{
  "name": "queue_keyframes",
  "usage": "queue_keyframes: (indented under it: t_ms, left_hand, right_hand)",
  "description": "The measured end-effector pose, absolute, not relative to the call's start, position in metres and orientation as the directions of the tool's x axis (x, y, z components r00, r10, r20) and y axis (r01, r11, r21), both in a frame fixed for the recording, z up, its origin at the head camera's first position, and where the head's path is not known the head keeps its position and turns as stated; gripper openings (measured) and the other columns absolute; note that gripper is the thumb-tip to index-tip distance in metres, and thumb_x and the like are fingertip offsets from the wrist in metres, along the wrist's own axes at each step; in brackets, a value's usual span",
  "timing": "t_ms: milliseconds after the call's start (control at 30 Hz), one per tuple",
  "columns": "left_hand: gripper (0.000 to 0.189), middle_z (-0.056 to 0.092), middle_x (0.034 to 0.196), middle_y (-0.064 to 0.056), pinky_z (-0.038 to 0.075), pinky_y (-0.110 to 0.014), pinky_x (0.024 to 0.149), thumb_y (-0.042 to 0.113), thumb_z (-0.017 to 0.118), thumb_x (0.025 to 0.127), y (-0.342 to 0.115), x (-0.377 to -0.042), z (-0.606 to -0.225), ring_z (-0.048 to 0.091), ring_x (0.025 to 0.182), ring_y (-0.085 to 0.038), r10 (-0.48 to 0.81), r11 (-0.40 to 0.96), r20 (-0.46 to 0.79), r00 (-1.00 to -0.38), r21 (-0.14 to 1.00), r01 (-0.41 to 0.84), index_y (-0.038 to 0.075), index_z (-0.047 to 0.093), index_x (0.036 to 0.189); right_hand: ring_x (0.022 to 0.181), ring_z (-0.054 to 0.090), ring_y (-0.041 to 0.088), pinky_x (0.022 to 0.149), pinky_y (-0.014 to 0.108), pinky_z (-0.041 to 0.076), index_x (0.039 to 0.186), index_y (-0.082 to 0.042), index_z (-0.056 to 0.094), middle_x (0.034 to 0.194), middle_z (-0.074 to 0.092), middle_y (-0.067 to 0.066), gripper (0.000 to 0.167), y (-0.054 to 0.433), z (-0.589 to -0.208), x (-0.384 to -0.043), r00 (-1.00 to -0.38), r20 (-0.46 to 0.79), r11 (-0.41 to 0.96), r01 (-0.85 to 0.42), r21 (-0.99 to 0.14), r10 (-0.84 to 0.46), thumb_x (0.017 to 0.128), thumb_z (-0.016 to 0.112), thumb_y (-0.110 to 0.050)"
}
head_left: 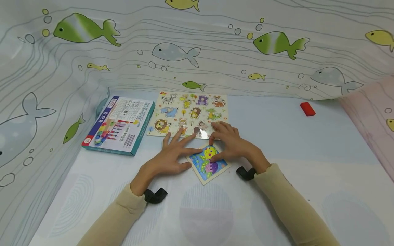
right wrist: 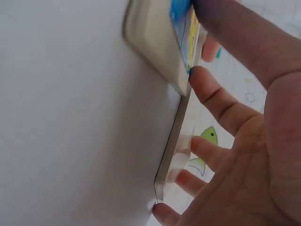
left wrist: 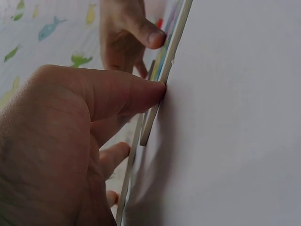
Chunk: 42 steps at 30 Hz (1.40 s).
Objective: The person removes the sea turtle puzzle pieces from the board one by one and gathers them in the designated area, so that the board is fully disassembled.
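A small square picture puzzle (head_left: 205, 172) lies tilted cornerwise on the table, showing a yellow creature and a purple shape on blue, with a pale wooden rim. My left hand (head_left: 172, 155) steadies its left corner, the thumb at the rim and the index finger along the upper edge. My right hand (head_left: 232, 141) has its thumb on the picture and its index finger by the far corner; in the right wrist view the index fingertip touches the puzzle edge (right wrist: 160, 52). Other fingers of both hands spread over the near edge of a larger animal board (head_left: 175, 102).
Left of the animal board lies a flat toy box (head_left: 120, 126) with a teal side. A red block (head_left: 307, 109) sits far right at the back. Behind the table (head_left: 277, 212) rises a fish-patterned cloth (head_left: 215, 41). Black wrist cameras (head_left: 155, 195) hang under both wrists.
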<state>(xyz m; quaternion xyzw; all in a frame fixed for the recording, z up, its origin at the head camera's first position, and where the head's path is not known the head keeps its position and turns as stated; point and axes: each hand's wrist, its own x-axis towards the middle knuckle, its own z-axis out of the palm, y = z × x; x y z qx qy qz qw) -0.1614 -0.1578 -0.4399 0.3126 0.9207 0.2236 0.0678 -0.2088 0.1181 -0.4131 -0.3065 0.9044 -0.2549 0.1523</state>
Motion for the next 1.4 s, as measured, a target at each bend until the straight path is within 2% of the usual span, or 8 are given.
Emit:
queue_keyframes:
  t_ms: [167, 367, 500, 867, 1167, 1400]
  left_hand:
    - [0.056, 0.024, 0.171, -0.001, -0.008, -0.076, 0.115, 0.035, 0.065, 0.088, -0.157, -0.16, -0.437, -0.005, 0.159, -0.044, 0.61, 0.701, 0.014, -0.793, 0.457, 0.547, 0.041, 0.057, 0.143]
    - [0.065, 0.021, 0.172, -0.001, -0.009, -0.078, 0.114, 0.06, 0.07, 0.084, -0.156, -0.159, -0.436, -0.007, 0.158, -0.045, 0.616, 0.711, -0.01, -0.788, 0.439, 0.55, 0.041, 0.056, 0.145]
    - [0.072, 0.019, 0.172, 0.0, -0.009, -0.078, 0.114, 0.069, 0.071, 0.079, -0.154, -0.159, -0.437, -0.009, 0.158, -0.044, 0.61, 0.722, -0.014, -0.792, 0.421, 0.549, 0.042, 0.056, 0.144]
    - [0.07, 0.017, 0.173, -0.002, -0.011, -0.077, 0.115, 0.065, 0.07, 0.081, -0.152, -0.158, -0.435, -0.011, 0.157, -0.046, 0.613, 0.726, -0.033, -0.789, 0.417, 0.547, 0.042, 0.053, 0.146]
    - [0.07, 0.015, 0.173, -0.001, -0.01, -0.077, 0.114, 0.066, 0.069, 0.082, -0.152, -0.158, -0.436, -0.012, 0.157, -0.047, 0.614, 0.729, -0.036, -0.789, 0.409, 0.549, 0.044, 0.052, 0.147]
    - [0.07, 0.014, 0.173, -0.001, -0.01, -0.077, 0.115, 0.065, 0.069, 0.082, -0.152, -0.158, -0.436, -0.012, 0.157, -0.046, 0.608, 0.734, -0.04, -0.793, 0.409, 0.542, 0.044, 0.052, 0.146]
  right_hand:
    - [0.154, 0.012, 0.041, 0.115, 0.068, 0.017, 0.095, -0.024, 0.063, 0.168, 0.024, 0.013, 0.046, 0.115, -0.412, -0.211, -0.762, -0.116, 0.696, -0.504, -0.511, -0.637, 0.068, 0.094, -0.045]
    - [0.155, 0.014, 0.039, 0.117, 0.07, 0.02, 0.094, -0.027, 0.066, 0.168, 0.026, 0.01, 0.045, 0.113, -0.41, -0.212, -0.771, -0.14, 0.726, -0.498, -0.474, -0.621, 0.067, 0.094, -0.049]
    - [0.156, 0.013, 0.038, 0.118, 0.07, 0.02, 0.095, -0.027, 0.066, 0.167, 0.027, 0.01, 0.046, 0.112, -0.408, -0.212, -0.768, -0.159, 0.731, -0.493, -0.471, -0.62, 0.066, 0.094, -0.049]
    - [0.152, 0.015, 0.039, 0.113, 0.067, 0.023, 0.092, -0.024, 0.064, 0.166, 0.026, 0.013, 0.046, 0.107, -0.404, -0.214, -0.763, -0.194, 0.747, -0.491, -0.448, -0.617, 0.066, 0.094, -0.047]
    - [0.153, 0.012, 0.04, 0.113, 0.068, 0.021, 0.086, -0.022, 0.061, 0.167, 0.022, 0.013, 0.045, 0.109, -0.406, -0.213, -0.756, -0.185, 0.732, -0.493, -0.469, -0.628, 0.067, 0.094, -0.046]
    - [0.155, 0.013, 0.038, 0.116, 0.069, 0.02, 0.095, -0.023, 0.062, 0.167, 0.025, 0.011, 0.048, 0.112, -0.41, -0.212, -0.764, -0.157, 0.722, -0.491, -0.487, -0.626, 0.068, 0.094, -0.046]
